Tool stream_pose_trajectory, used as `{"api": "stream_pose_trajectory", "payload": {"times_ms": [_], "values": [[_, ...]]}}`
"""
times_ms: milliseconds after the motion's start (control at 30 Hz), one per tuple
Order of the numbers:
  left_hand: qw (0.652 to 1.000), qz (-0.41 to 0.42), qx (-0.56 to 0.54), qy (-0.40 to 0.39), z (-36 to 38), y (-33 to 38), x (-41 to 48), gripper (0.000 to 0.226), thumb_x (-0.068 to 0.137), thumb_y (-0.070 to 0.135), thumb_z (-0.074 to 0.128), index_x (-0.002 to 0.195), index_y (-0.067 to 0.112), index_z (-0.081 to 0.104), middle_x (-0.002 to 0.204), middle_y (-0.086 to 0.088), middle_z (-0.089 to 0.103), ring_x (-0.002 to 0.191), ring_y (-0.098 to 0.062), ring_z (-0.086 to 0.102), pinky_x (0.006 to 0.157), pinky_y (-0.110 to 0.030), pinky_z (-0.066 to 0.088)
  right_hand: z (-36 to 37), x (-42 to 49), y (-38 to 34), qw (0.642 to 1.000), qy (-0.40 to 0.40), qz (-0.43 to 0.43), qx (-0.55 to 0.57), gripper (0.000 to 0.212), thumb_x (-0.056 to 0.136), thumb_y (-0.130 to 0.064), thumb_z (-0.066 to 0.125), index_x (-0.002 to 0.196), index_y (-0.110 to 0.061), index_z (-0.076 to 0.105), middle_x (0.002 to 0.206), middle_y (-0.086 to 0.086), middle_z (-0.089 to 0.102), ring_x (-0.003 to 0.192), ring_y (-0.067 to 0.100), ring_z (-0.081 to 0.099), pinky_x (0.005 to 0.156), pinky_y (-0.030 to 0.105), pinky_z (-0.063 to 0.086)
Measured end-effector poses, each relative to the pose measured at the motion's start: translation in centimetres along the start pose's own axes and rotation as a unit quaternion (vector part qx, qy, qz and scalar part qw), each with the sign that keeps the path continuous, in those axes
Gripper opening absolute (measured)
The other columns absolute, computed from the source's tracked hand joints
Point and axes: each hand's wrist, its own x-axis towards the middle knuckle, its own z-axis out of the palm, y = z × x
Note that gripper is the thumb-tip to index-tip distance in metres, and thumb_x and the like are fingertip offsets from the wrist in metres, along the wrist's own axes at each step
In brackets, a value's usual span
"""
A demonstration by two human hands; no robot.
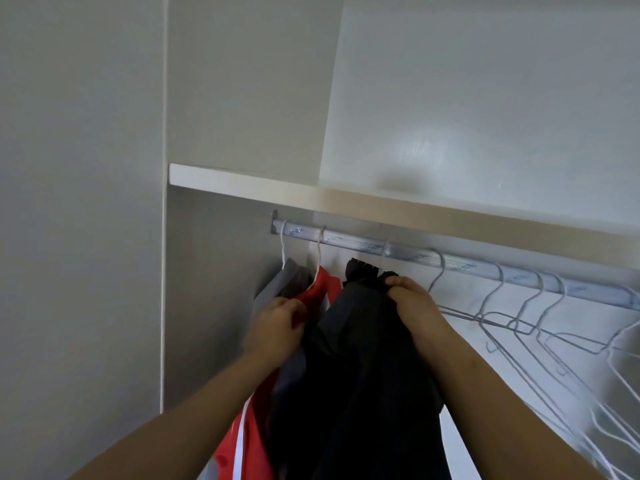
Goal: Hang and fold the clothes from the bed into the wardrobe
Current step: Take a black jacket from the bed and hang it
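A dark black garment (360, 368) hangs from a white wire hanger on the metal wardrobe rail (460, 263). My right hand (412, 299) grips the garment's top at its right shoulder, just under the rail. My left hand (273, 327) has its fingers curled on cloth at the garment's left side, beside a red garment (247, 441) with a white stripe. A grey garment (277, 285) hangs furthest left. What exactly the left fingers pinch is partly hidden.
Several bare white wire hangers (540, 327) crowd the right part of the rail. A white shelf (311, 192) runs just above the rail. The wardrobe's side panel (207, 306) stands at the left.
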Motion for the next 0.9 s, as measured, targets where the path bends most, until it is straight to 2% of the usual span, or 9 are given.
{"api": "stream_pose_trajectory", "payload": {"times_ms": [67,133,233,333,533,633,733,900], "values": [[0.997,0.009,0.072,0.008,0.5,-0.8,0.5,0.034,0.089,0.023,0.052,0.123,0.022,0.057,0.126,-0.001,0.050,0.118,-0.024,0.042,0.096,-0.026,0.032,1.0,1.1,0.4,1.000,0.016,0.001,0.009,0.028,0.091,0.002,0.038,0.081,-0.018,0.055,0.076,0.005,0.054,0.065,0.015,0.050,0.049,0.017,0.045],[0.998,0.016,0.065,-0.004,1.1,-1.5,1.0,0.034,0.089,0.022,0.051,0.123,0.020,0.056,0.124,-0.003,0.047,0.117,-0.024,0.042,0.096,-0.028,0.035,1.9,2.1,1.1,0.999,0.030,0.007,0.019,0.026,0.091,0.002,0.038,0.084,-0.016,0.055,0.077,0.007,0.054,0.065,0.017,0.050,0.055,0.024,0.044],[0.998,0.005,-0.047,-0.034,1.8,-2.0,1.2,0.028,0.088,0.012,0.054,0.115,0.015,0.059,0.112,-0.005,0.048,0.107,-0.022,0.050,0.087,-0.021,0.037,3.1,3.5,2.4,0.998,0.034,0.030,0.042,0.027,0.090,0.005,0.036,0.086,-0.014,0.055,0.077,0.010,0.054,0.064,0.019,0.050,0.055,0.027,0.043],[0.992,0.008,-0.116,-0.051,2.8,-2.5,1.4,0.029,0.083,0.003,0.057,0.109,0.015,0.060,0.098,-0.003,0.048,0.097,-0.021,0.052,0.075,-0.011,0.032,4.2,4.2,4.2,0.998,0.023,0.058,0.026,0.024,0.090,0.007,0.036,0.097,-0.010,0.053,0.078,0.010,0.053,0.064,0.019,0.051,0.050,0.024,0.042],[0.968,-0.041,-0.246,-0.039,4.0,-2.8,1.1,0.034,0.084,0.002,0.056,0.090,0.036,0.057,0.097,-0.005,0.059,0.079,-0.009,0.055,0.067,-0.008,0.039,6.2,5.3,6.6,0.999,0.028,0.040,0.005,0.026,0.089,0.009,0.037,0.096,-0.010,0.052,0.077,0.008,0.054,0.061,0.017,0.052,0.037,0.013,0.041],[0.955,-0.068,-0.289,-0.027,4.6,-3.0,0.8,0.034,0.088,0.002,0.052,0.095,0.035,0.056,0.098,-0.008,0.062,0.080,-0.014,0.059,0.071,-0.018,0.046,7.3,5.6,7.6,0.999,0.027,0.022,-0.001,0.025,0.091,0.004,0.038,0.093,-0.016,0.051,0.081,0.007,0.056,0.063,0.016,0.054,0.046,0.019,0.046],[0.943,-0.089,-0.319,-0.044,4.9,-3.0,0.3,0.034,0.090,0.003,0.048,0.101,0.034,0.056,0.099,-0.008,0.063,0.081,-0.015,0.061,0.067,-0.018,0.046,8.0,5.7,8.4,0.999,0.024,0.010,-0.018,0.023,0.091,0.001,0.040,0.096,-0.018,0.051,0.085,0.007,0.057,0.067,0.017,0.055,0.054,0.024,0.046],[0.909,-0.117,-0.397,-0.055,4.8,-2.9,-0.2,0.037,0.089,0.002,0.051,0.095,0.038,0.061,0.094,-0.001,0.066,0.074,-0.008,0.061,0.062,-0.012,0.048,7.4,5.8,8.1,0.999,-0.014,0.002,-0.052,0.021,0.093,0.000,0.041,0.101,-0.017,0.050,0.083,0.004,0.056,0.066,0.013,0.054,0.050,0.018,0.046]]}}
